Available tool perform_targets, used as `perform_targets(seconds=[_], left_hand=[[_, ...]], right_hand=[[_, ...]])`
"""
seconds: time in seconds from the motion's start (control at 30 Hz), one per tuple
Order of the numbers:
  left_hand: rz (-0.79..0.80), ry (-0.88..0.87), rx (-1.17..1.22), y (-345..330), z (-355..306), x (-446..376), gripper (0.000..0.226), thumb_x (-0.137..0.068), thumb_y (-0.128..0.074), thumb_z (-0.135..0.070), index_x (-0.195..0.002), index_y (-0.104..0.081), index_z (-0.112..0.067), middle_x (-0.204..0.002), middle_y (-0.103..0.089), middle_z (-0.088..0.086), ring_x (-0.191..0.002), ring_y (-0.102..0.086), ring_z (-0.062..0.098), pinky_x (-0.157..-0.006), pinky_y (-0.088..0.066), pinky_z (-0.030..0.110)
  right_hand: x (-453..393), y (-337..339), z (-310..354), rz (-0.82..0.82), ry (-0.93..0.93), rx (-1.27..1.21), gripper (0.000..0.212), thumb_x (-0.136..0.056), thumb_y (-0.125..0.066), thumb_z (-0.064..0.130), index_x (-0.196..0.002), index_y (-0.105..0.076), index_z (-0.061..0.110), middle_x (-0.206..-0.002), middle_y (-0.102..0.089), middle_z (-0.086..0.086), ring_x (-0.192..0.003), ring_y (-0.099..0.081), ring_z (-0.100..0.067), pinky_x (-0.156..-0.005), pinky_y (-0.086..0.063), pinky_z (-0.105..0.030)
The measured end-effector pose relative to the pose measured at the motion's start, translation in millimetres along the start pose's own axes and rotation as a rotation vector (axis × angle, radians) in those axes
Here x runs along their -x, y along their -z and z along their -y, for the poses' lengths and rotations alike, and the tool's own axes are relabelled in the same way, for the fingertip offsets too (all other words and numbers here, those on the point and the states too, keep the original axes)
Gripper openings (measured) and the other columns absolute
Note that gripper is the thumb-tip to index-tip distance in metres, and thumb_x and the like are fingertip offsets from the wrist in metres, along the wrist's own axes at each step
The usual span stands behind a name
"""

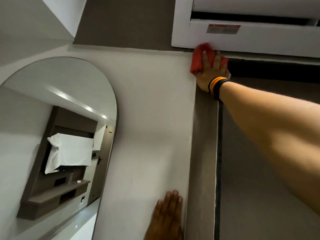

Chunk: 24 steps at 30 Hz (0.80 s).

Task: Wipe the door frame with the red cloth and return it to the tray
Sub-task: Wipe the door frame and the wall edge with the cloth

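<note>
1. At the left of the frame an arched mirror (57,135) hangs on the white wall (152,118); it reflects a bed with white linen and brown shelving.
2. At the bottom centre the left hand (167,217) lies flat against the wall, just beside the door frame (204,144). Its fingers are straight and close together, pointing up, and it holds nothing.
3. The brown door frame runs up the frame right of centre, with the darker door (251,196) to its right.
4. At the upper centre-right, the red cloth (199,56) sits at the top corner of the door frame, bunched and pressed against it. Its upper edge touches the underside of the white air conditioner (242,35) that fills the upper right.
5. The right hand (210,71) lies over the cloth with fingers spread and extended, pressing it flat to the frame rather than gripping it in a fist.
6. The right wrist carries bands (216,87) in black, orange and yellow; the bare forearm reaches in from the right edge.
</note>
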<state>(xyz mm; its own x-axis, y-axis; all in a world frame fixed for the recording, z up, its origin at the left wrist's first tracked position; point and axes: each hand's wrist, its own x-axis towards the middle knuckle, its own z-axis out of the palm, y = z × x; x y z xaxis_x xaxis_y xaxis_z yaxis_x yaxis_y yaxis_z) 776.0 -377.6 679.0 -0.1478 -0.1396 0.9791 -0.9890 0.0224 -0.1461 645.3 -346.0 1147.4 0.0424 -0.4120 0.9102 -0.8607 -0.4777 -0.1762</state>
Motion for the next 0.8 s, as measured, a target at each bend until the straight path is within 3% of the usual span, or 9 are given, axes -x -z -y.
perform_targets(seconds=[0.17,0.23,0.4,0.47,0.6,0.73,0.8], left_hand=[[0.031,0.024,0.083,7.3,-2.0,3.3,0.061,-0.088,-0.049,-0.018,-0.148,-0.051,-0.007,-0.162,-0.039,0.009,-0.155,-0.024,0.026,-0.128,-0.014,0.038],[0.055,0.021,0.112,12.1,-4.6,5.6,0.065,-0.090,-0.046,-0.016,-0.154,-0.041,-0.008,-0.167,-0.028,0.007,-0.156,-0.025,0.026,-0.130,-0.011,0.037],[0.038,0.024,0.089,13.5,-6.8,6.2,0.065,-0.093,-0.048,-0.008,-0.157,-0.035,-0.004,-0.167,-0.028,0.012,-0.155,-0.030,0.031,-0.130,-0.014,0.044],[0.057,0.024,0.098,10.8,-5.7,6.2,0.068,-0.095,-0.055,-0.012,-0.158,-0.031,-0.004,-0.167,-0.027,0.014,-0.156,-0.025,0.031,-0.130,-0.015,0.046],[0.055,0.031,0.150,10.7,-5.1,6.8,0.077,-0.097,-0.062,-0.025,-0.160,-0.024,-0.003,-0.169,-0.022,0.015,-0.158,-0.018,0.031,-0.130,-0.013,0.046],[0.093,0.009,0.109,10.2,-2.8,9.7,0.068,-0.104,-0.056,-0.028,-0.160,-0.024,-0.004,-0.170,-0.019,0.014,-0.160,-0.011,0.029,-0.131,-0.008,0.045],[0.134,-0.043,0.110,14.4,-0.9,9.5,0.060,-0.109,-0.041,-0.031,-0.160,-0.025,-0.003,-0.170,-0.019,0.016,-0.159,-0.011,0.031,-0.131,-0.005,0.045]], right_hand=[[62.5,-31.6,-17.4,-0.070,0.073,-0.006,0.073,-0.096,-0.037,0.048,-0.156,0.004,0.039,-0.167,0.013,-0.006,-0.151,0.005,-0.046,-0.123,-0.005,-0.059],[111.9,-50.9,-28.1,-0.119,0.099,-0.025,0.074,-0.095,-0.040,0.044,-0.157,0.000,0.036,-0.167,0.009,-0.009,-0.151,0.002,-0.046,-0.121,-0.008,-0.060],[264.1,-106.0,-49.6,-0.109,0.089,-0.044,0.078,-0.090,-0.046,0.032,-0.157,-0.007,0.032,-0.167,0.004,-0.013,-0.152,0.001,-0.044,-0.123,-0.006,-0.060],[321.6,-126.5,-58.6,-0.080,0.074,-0.073,0.079,-0.090,-0.049,0.029,-0.157,-0.008,0.033,-0.167,0.006,-0.012,-0.152,0.005,-0.042,-0.123,-0.008,-0.060],[421.2,-161.5,-77.6,0.014,0.031,-0.117,0.081,-0.093,-0.050,0.029,-0.157,-0.002,0.038,-0.166,0.017,-0.004,-0.147,0.030,-0.033,-0.122,-0.011,-0.063],[496.7,-190.4,-92.7,0.137,-0.048,-0.140,0.085,-0.091,-0.056,0.028,-0.156,-0.002,0.041,-0.167,0.015,0.000,-0.148,0.015,-0.045,-0.111,-0.030,-0.071],[525.5,-198.5,-97.8,0.200,-0.082,-0.124,0.092,-0.087,-0.063,0.027,-0.156,-0.004,0.040,-0.167,0.014,-0.001,-0.146,0.002,-0.052,-0.100,-0.040,-0.074]])
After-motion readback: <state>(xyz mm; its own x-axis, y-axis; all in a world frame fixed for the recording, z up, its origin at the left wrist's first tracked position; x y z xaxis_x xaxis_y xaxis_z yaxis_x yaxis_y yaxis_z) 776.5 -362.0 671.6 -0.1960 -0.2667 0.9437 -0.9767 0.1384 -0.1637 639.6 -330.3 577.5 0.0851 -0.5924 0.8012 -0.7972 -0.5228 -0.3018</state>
